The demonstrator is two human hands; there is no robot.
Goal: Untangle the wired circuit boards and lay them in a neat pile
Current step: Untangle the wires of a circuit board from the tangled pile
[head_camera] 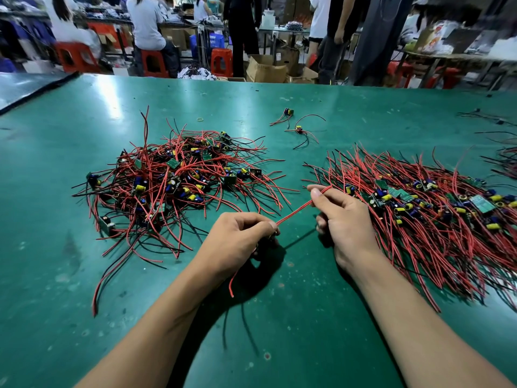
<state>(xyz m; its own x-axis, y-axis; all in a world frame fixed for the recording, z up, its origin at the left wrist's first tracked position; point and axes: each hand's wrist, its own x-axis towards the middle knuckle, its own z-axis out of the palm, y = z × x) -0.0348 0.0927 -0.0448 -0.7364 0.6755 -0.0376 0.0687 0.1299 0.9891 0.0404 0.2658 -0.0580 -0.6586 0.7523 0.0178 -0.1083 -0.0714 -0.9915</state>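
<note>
A tangled heap of small circuit boards [173, 180] with red and black wires lies on the green table [279, 331] at left. A combed, ordered pile of wired boards [436, 211] lies at right, wires pointing the same way. My left hand [240, 242] grips one wired board, mostly hidden inside the fingers, with a red wire end hanging below it. From that hand a red wire [296, 210] runs taut up to my right hand [341, 217], which pinches it between thumb and fingers just left of the ordered pile.
Two loose wired boards [296, 128] and a small rubber band [199, 119] lie further back on the table. More wires [503, 158] lie at the far right edge. Beyond the table's far edge stand people, red stools and cardboard boxes.
</note>
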